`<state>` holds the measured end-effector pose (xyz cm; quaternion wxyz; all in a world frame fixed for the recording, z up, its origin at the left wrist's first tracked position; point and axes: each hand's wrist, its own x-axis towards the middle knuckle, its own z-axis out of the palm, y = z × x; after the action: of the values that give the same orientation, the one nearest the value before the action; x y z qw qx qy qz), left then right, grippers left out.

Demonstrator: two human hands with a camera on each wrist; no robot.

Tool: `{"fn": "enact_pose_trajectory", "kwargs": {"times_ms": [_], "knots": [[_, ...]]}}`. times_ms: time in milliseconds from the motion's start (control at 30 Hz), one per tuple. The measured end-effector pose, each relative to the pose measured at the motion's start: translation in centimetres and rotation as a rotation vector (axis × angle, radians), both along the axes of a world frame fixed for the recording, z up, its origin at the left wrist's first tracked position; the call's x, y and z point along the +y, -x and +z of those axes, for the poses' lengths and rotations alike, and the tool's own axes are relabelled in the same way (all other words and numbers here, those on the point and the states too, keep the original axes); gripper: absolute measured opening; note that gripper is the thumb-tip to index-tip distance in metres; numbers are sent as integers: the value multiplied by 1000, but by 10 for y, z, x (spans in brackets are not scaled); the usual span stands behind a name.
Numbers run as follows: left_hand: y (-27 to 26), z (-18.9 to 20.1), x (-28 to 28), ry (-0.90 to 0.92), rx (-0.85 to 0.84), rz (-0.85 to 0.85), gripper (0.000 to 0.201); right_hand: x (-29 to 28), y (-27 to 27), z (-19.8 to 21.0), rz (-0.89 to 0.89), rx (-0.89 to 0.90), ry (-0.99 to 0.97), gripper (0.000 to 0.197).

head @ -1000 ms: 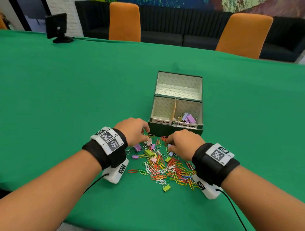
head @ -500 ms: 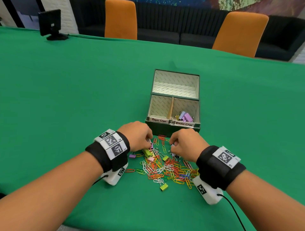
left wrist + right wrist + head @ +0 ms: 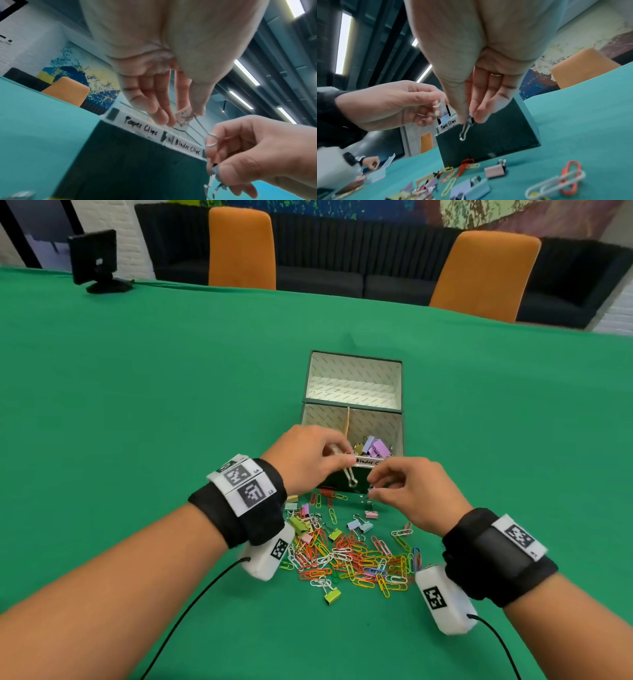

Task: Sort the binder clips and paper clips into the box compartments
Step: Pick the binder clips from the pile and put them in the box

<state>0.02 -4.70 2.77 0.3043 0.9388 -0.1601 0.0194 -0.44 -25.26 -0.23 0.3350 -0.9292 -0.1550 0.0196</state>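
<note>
Head view: we hold one binder clip in each hand in front of the dark green box point(image 3: 404, 419). Our left hand point(image 3: 301, 462) pinches a pale binder clip point(image 3: 183, 117) between thumb and fingers, its wire handles point(image 3: 350, 478) hanging down at the box's near rim by the divider. Our right hand point(image 3: 416, 491) has its thumb and forefinger closed on a small dark binder clip point(image 3: 471, 120), a wire loop dangling below, just before the box's front wall. The other fingers point(image 3: 481, 94) of that hand lie fairly straight.

The box stands open on the green counter point(image 3: 137, 405), lid tipped back. Its near rim carries two handwritten labels: "Paper Clips" point(image 3: 140, 127) on the left and "Binder Clips" point(image 3: 187, 146) on the right. The right compartment holds purple and lilac binder clips point(image 3: 375, 447); how much lies in the left one we cannot tell, as our left hand covers it.

Near us, between our wrists, lies a scattered heap of coloured paper clips point(image 3: 363, 559) mixed with pastel binder clips, a green one point(image 3: 332, 595) nearest us. Two orange chairs point(image 3: 484, 273) stand beyond the counter, and a small black monitor point(image 3: 96, 260) sits at its far left.
</note>
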Motion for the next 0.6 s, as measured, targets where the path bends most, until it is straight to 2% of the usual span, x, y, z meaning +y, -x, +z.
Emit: {"fn": "enact_pose_trajectory", "kwargs": {"times_ms": [133,200,367,500,600], "knots": [[-24,16,-26,44,-132,49,16,-12,1,9,-84,-57,-65,9],[-33,18,-38,-4,-176,65,16,-17,1,12,-112,-80,-72,11],[-41,11,-47,-311,-67,8,26,-24,-4,22,-173,-197,-40,14],[-27,12,-37,-305,-101,-5,19,-19,-17,34,-237,-364,-132,10],[-11,13,-25,-274,-72,0,14,-8,-29,38,-258,-424,-167,7]]}}
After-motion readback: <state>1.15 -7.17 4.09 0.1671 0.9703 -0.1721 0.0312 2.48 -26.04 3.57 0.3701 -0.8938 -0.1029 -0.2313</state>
